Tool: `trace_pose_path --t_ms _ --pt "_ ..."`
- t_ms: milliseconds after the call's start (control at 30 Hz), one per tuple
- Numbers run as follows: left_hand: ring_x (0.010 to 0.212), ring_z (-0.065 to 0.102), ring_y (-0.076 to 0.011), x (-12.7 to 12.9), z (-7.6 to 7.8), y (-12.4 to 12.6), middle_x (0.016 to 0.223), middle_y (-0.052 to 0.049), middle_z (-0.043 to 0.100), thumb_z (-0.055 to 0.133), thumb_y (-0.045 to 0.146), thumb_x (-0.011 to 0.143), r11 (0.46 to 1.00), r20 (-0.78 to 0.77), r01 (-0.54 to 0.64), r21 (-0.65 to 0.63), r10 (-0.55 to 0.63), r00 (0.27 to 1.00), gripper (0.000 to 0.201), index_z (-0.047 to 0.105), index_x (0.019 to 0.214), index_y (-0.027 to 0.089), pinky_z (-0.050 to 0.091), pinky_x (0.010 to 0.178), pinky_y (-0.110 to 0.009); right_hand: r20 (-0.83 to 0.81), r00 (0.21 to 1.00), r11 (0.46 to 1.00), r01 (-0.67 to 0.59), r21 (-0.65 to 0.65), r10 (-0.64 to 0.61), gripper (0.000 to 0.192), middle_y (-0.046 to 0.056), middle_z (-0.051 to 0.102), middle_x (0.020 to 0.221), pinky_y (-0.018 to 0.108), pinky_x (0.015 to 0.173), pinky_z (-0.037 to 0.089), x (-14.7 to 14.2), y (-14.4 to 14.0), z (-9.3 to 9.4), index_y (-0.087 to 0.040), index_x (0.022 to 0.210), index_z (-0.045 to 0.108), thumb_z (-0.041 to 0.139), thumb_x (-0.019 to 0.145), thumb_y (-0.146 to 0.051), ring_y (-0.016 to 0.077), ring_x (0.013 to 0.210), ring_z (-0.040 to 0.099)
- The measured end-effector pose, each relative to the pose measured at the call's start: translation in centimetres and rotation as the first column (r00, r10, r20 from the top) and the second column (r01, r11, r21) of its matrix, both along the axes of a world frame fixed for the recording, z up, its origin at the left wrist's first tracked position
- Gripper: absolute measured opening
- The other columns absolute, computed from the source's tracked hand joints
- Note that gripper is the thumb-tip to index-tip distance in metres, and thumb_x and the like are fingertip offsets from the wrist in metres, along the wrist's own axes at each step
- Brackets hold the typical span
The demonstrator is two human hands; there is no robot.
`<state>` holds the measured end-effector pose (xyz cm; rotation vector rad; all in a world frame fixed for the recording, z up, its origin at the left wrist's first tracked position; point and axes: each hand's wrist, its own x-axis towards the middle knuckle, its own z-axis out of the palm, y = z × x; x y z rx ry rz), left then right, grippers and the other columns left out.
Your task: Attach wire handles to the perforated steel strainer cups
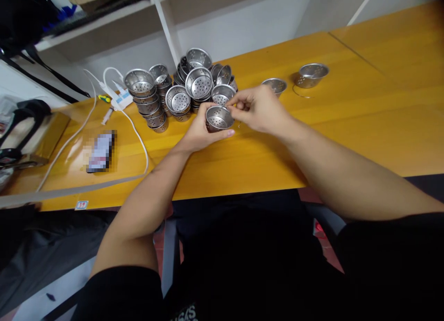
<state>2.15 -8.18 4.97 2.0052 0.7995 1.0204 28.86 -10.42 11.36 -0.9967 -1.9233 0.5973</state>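
My left hand (204,132) is wrapped round a small perforated metal basket (219,119), its open top facing up. At the basket's far right rim, my right hand (257,109) is closed in a pinch. A thin wire seems to be at its fingertips, though most of it is hidden. Just beyond my hands stands a crowd of similar baskets (199,83), some nested and some tilted. To their left rises a tall nested stack (139,83). Another basket (275,85) sits behind my right hand, partly covered by it.
Farther right, a basket (312,76) has a thin wire loop beside it on the yellow table (364,122). On the left lie a pixelated object (101,151), a white power strip (122,99) with cables, and a yellow-green tool (104,98). A shelf unit (166,27) stands behind.
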Motion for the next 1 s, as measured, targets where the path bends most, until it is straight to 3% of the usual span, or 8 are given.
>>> trace_pose_path --t_ms 133,267,467,533,633,767,867,1000 --pt "0.138 0.085 -0.0322 0.0 -0.1 0.1 0.154 -0.011 0.076 0.112 0.084 0.088 0.999 -0.025 -0.023 0.039 0.024 0.999 0.107 0.052 0.159 0.03 0.073 0.117 -0.046 0.03 0.999 0.999 0.031 -0.009 -0.031 0.01 0.002 0.068 0.076 0.043 0.079 0.058 -0.6 -0.3 0.2 -0.024 0.102 0.093 0.1 0.107 -0.031 0.025 0.079 0.066" --pt "0.136 0.086 -0.0321 0.1 -0.3 0.2 0.154 -0.011 0.077 0.113 0.08 0.091 0.997 -0.045 -0.039 0.072 0.043 0.998 0.106 0.051 0.162 0.031 0.073 0.119 -0.048 0.014 0.998 0.997 0.055 -0.056 -0.055 0.014 0.002 0.065 0.077 0.044 0.079 0.058 -1.1 -0.4 0.1 -0.025 0.099 0.089 0.101 0.107 -0.029 0.0241 0.076 0.062" --pt "0.136 0.086 -0.0332 0.4 0.1 -0.5 0.15 -0.01 0.078 0.113 0.076 0.094 0.994 -0.081 -0.077 0.082 0.084 0.993 0.105 0.052 0.167 0.031 0.071 0.127 -0.055 -0.103 0.993 0.996 0.048 -0.075 -0.056 0.014 -0.002 0.057 0.074 0.042 0.073 0.056 -2.2 -0.7 -0.2 -0.027 0.117 0.09 0.098 0.106 -0.025 0.0228 0.071 0.054" --pt "0.135 0.086 -0.0321 0.5 0.4 -0.6 0.151 -0.01 0.078 0.109 0.078 0.097 0.995 -0.081 -0.066 0.072 0.072 0.994 0.101 0.053 0.166 0.03 0.07 0.127 -0.053 -0.14 0.99 0.997 0.006 -0.082 -0.017 0.012 -0.001 0.057 0.073 0.04 0.071 0.054 -2.3 -0.8 -0.1 -0.026 0.111 0.088 0.098 0.108 -0.031 0.0215 0.07 0.053" --pt "0.134 0.085 -0.0309 0.2 0.6 -0.4 0.149 -0.01 0.08 0.102 0.087 0.099 0.996 -0.056 -0.047 0.077 0.051 0.997 0.095 0.056 0.16 0.029 0.071 0.123 -0.048 -0.2 0.97 0.98 -0.165 -0.115 0.139 0.037 0.001 0.065 0.077 0.038 0.068 0.054 -1.5 -0.7 0.5 -0.027 0.103 0.087 0.102 0.11 -0.06 0.021 0.073 0.058" --pt "0.126 0.083 -0.0294 -0.5 0.6 0.1 0.142 -0.01 0.081 0.094 0.099 0.097 0.999 -0.007 -0.01 0.033 0.01 1.0 0.098 0.058 0.157 0.03 0.072 0.111 -0.044 -0.276 0.897 0.905 -0.397 -0.155 0.346 0.068 0.003 0.076 0.085 0.039 0.068 0.058 -0.3 -0.5 1.3 -0.028 0.1 0.087 0.115 0.09 -0.089 0.0219 0.076 0.066" --pt "0.125 0.084 -0.0297 -0.6 0.4 0.3 0.143 -0.01 0.08 0.094 0.1 0.096 1.0 0.01 0.024 -0.003 -0.024 1.0 0.102 0.057 0.16 0.031 0.073 0.109 -0.045 -0.29 0.884 0.892 -0.423 -0.161 0.367 0.076 0.003 0.076 0.086 0.042 0.074 0.065 0.0 -0.4 1.6 -0.029 0.095 0.083 0.12 0.079 -0.094 0.024 0.081 0.07" --pt "0.13 0.086 -0.0321 -0.1 -0.1 0.1 0.148 -0.011 0.078 0.109 0.082 0.091 1.0 0.002 0.009 0.011 -0.009 1.0 0.104 0.053 0.164 0.032 0.074 0.116 -0.051 -0.297 0.906 0.92 -0.358 -0.161 0.301 0.079 0.002 0.071 0.082 0.043 0.075 0.065 -0.5 -0.3 1.2 -0.029 0.093 0.08 0.117 0.079 -0.098 0.0258 0.084 0.071"
